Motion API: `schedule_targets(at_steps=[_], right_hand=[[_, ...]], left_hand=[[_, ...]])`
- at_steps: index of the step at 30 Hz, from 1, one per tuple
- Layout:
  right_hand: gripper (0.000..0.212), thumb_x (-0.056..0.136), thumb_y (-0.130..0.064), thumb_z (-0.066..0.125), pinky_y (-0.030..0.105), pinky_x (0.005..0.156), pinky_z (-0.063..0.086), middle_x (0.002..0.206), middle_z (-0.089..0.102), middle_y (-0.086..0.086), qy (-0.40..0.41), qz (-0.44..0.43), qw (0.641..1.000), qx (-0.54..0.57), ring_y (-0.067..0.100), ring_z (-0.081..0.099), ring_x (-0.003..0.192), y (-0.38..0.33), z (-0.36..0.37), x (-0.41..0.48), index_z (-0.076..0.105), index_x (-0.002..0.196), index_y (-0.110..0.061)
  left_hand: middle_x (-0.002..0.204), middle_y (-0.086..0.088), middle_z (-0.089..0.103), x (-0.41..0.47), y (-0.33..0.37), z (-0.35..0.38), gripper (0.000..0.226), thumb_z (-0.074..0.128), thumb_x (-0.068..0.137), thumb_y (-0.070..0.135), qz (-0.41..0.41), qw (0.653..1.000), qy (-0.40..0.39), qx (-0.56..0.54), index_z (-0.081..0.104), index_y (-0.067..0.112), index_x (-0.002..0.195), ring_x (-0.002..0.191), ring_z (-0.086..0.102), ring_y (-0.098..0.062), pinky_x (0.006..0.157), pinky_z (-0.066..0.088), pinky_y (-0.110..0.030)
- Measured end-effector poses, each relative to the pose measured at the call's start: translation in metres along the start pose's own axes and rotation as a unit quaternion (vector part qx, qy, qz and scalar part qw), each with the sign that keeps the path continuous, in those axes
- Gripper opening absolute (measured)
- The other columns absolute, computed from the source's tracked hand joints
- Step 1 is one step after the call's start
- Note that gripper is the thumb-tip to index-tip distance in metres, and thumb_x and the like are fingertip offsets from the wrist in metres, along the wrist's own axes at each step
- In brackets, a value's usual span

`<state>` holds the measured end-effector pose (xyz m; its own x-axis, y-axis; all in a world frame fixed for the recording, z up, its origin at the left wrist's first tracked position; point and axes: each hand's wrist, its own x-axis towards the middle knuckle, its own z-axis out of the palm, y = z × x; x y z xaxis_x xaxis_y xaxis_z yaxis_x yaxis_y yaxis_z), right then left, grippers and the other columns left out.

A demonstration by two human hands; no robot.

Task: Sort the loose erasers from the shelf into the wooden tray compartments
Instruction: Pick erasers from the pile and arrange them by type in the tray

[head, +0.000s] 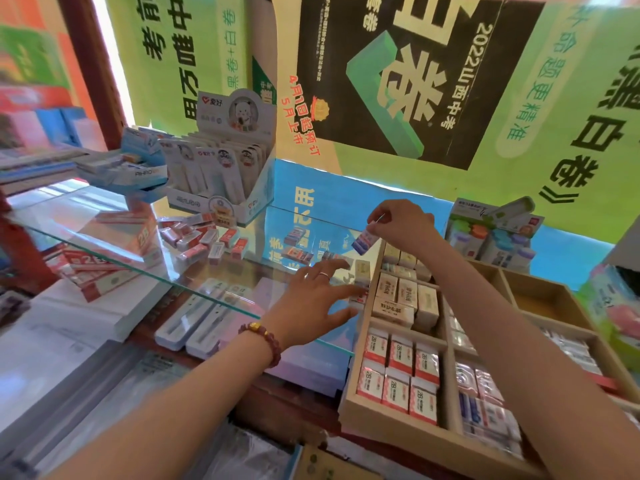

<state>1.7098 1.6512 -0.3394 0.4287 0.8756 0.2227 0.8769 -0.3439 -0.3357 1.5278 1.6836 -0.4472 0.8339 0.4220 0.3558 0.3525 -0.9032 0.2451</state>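
A wooden tray [394,424] with several compartments sits at the right, holding rows of red-and-white and cream boxed erasers. My right hand [401,221] pinches a blue-and-white eraser [365,241] above the tray's far left corner. My left hand [313,301] reaches with spread, straight fingers to the tray's left wall, its fingertips touching cream erasers [362,275] standing there. A pile of loose red-and-white erasers [204,239] lies on the glass shelf [145,268] to the left. A few more loose erasers [296,252] lie on the glass nearer the tray.
A white display box of correction tapes [221,171] stands behind the loose pile. Another carton [121,168] sits at the far left. Packaged goods [491,230] stand behind the tray. Flat pen cases [194,317] and stacked paper lie under the glass.
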Motion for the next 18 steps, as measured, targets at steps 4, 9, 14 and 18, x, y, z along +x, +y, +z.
schedule_targets(at_steps=[4,9,14,18], right_hand=[[0.006,0.086,-0.029,0.065,0.036,0.091,0.036,0.096,0.062,-0.006,-0.045,-0.011,0.999,-0.003,0.014,0.054,0.096,0.004,-0.003,-0.006,0.064,0.091,-0.026],[0.01,0.079,-0.027,0.072,0.045,0.094,0.047,0.076,0.062,-0.015,-0.137,-0.046,0.989,0.034,0.012,0.062,0.086,0.003,0.0,-0.014,0.064,0.074,-0.03],[0.016,0.078,-0.027,0.073,0.047,0.097,0.044,0.074,0.063,-0.017,-0.158,-0.066,0.984,0.054,0.012,0.064,0.09,-0.01,0.012,-0.02,0.062,0.069,-0.033],[0.01,0.081,-0.03,0.07,0.043,0.097,0.041,0.079,0.059,-0.016,-0.161,-0.079,0.984,0.014,0.013,0.061,0.096,-0.02,0.026,-0.022,0.063,0.073,-0.031]], left_hand=[[0.139,0.0,0.039,-0.002,0.001,-0.002,0.032,0.06,0.085,0.048,-0.017,0.999,0.026,-0.041,0.062,0.026,0.109,0.133,0.029,-0.017,0.109,0.022,-0.034],[0.107,0.005,0.055,-0.003,-0.001,-0.005,0.038,0.069,0.078,0.041,-0.107,0.989,0.041,-0.093,0.052,0.024,0.107,0.104,0.051,-0.014,0.089,0.039,-0.03],[0.105,0.013,0.056,-0.004,-0.006,-0.007,0.044,0.068,0.078,0.021,-0.168,0.966,0.065,-0.185,0.042,0.025,0.114,0.09,0.058,-0.011,0.078,0.047,-0.027],[0.109,0.01,0.057,-0.005,-0.007,-0.005,0.05,0.065,0.076,0.02,-0.167,0.968,0.061,-0.176,0.043,0.024,0.12,0.101,0.055,-0.015,0.084,0.048,-0.033]])
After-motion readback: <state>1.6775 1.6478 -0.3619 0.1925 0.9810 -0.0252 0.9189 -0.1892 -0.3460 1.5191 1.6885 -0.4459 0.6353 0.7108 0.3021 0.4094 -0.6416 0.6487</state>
